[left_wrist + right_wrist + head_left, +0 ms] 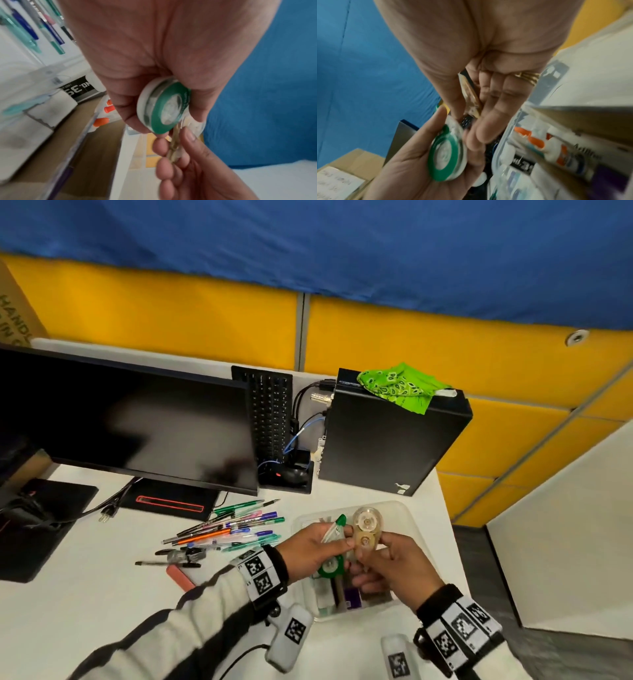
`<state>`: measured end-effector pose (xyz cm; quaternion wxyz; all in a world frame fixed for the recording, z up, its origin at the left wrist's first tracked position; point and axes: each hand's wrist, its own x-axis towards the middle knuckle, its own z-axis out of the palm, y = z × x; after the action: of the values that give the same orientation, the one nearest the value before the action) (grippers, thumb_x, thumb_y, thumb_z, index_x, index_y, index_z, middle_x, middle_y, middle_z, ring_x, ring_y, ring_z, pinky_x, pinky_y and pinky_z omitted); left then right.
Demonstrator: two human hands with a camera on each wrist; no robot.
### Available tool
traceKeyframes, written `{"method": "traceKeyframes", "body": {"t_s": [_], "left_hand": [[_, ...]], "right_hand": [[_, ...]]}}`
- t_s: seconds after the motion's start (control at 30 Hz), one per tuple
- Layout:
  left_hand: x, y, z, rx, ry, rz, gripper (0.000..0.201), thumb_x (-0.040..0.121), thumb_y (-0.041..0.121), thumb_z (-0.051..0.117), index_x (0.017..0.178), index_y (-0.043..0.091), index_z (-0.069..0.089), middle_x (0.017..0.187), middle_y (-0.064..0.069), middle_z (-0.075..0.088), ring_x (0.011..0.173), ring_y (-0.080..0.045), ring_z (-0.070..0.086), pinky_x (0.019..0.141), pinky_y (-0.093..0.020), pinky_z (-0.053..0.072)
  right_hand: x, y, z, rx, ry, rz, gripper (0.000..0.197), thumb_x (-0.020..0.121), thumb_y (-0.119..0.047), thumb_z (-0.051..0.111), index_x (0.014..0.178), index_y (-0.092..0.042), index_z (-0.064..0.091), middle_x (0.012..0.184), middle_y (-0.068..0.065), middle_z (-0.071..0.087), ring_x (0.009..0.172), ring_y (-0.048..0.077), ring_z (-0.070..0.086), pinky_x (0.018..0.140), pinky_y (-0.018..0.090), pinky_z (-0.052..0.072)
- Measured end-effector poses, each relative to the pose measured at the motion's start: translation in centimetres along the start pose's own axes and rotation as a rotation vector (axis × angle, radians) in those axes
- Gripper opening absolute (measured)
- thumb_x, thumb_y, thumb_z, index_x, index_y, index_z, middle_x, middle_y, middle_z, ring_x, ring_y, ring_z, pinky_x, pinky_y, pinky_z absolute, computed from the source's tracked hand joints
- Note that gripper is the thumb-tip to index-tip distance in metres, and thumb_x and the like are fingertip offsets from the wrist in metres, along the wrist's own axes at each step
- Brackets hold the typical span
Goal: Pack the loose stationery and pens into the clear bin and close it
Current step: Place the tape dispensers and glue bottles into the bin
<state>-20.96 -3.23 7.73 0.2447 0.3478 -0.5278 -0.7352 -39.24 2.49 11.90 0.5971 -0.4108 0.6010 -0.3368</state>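
Above the clear bin: both hands close together, fingertips almost meeting.
Left hand (317, 549): fingers curled round a green-and-clear tape dispenser (330, 565), round green end low in the palm, green tip up beside the thumb.
Same dispenser at the left wrist (163, 106): green ring and white rim, clamped between thumb and fingers.
Right hand (394, 565): thumb and fingers pinching a tan-and-clear tape dispenser (366, 530), two round reels facing up.
Right wrist view: tan dispenser (470, 97) seen edge-on between thumb and fingers; gold ring (528, 77) on one finger.
Two dispensers: side by side, touching or nearly so; cannot tell which.
Clear bin (406, 513): on the white desk (102, 594), open, directly under the hands; glue sticks with orange caps (537, 142) and other blurred packets inside.
Loose pens (236, 529): scattered pile on the desk, left of the bin, apart from it.
Pink eraser (180, 577): on the desk near the left sleeve.
Behind: dark monitor (137, 419), black keyboard (270, 416) stood on end, black computer case (390, 436) with a green bandana (400, 386) on top.
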Motion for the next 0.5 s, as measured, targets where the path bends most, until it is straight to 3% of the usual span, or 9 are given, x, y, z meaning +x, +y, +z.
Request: {"method": "traceKeyframes", "body": {"t_s": [0.1,0.13,0.2,0.27,0.37,0.5], "left_hand": [[0.0,0.0,-0.4,0.016,0.111,-0.11,0.025,0.092,0.026,0.059,0.111,0.019,0.074,0.115,-0.007,0.073,0.107,-0.024,0.069,0.092,-0.036,0.054],[0.0,-0.2,-0.7,-0.052,0.148,-0.17,0.032,0.083,0.029,0.056,0.109,0.019,0.073,0.112,-0.012,0.073,0.1,-0.031,0.07,0.082,-0.039,0.056],[-0.2,-0.5,-1.4,-0.18,0.196,-0.247,0.035,0.074,0.027,0.049,0.105,0.018,0.064,0.095,-0.015,0.066,0.073,-0.032,0.066,0.056,-0.032,0.056],[-0.4,-0.3,-1.7,-0.193,0.206,-0.265,0.024,0.084,0.02,0.042,0.102,0.019,0.057,0.083,-0.011,0.06,0.062,-0.028,0.06,0.045,-0.027,0.051],[-0.3,-0.1,-1.5,-0.111,0.188,-0.262,0.021,0.096,0.008,0.039,0.101,0.02,0.056,0.077,-0.008,0.065,0.061,-0.026,0.064,0.046,-0.027,0.053],[0.0,-0.2,-0.6,0.054,0.138,-0.184,0.015,0.098,0.004,0.053,0.102,0.017,0.059,0.095,-0.008,0.065,0.079,-0.02,0.065,0.063,-0.032,0.056]], "right_hand": [[-0.1,1.2,-1.9,-0.099,0.071,-0.028,0.014,0.098,-0.012,0.061,0.088,-0.005,0.068,0.064,0.013,0.066,0.054,0.027,0.061,0.056,0.038,0.051],[-0.1,1.5,-2.5,-0.136,0.092,-0.05,0.021,0.099,-0.014,0.06,0.08,-0.005,0.063,0.059,0.009,0.059,0.051,0.026,0.056,0.055,0.038,0.047],[-0.4,1.6,-3.4,-0.217,0.092,-0.104,0.029,0.098,-0.019,0.061,0.071,-0.009,0.06,0.055,0.003,0.048,0.048,0.024,0.049,0.051,0.036,0.043],[-0.9,1.4,-3.9,-0.309,0.019,-0.142,0.031,0.096,-0.024,0.065,0.066,-0.015,0.062,0.053,-0.002,0.047,0.047,0.02,0.047,0.049,0.032,0.042],[-1.4,0.9,-3.9,-0.404,-0.113,-0.151,0.027,0.091,-0.023,0.073,0.066,-0.016,0.067,0.054,-0.002,0.057,0.048,0.013,0.054,0.05,0.027,0.044],[-1.1,0.5,-3.3,-0.325,-0.152,-0.117,0.013,0.086,-0.018,0.078,0.083,-0.005,0.075,0.068,0.014,0.071,0.057,0.016,0.065,0.049,0.022,0.048]]}}
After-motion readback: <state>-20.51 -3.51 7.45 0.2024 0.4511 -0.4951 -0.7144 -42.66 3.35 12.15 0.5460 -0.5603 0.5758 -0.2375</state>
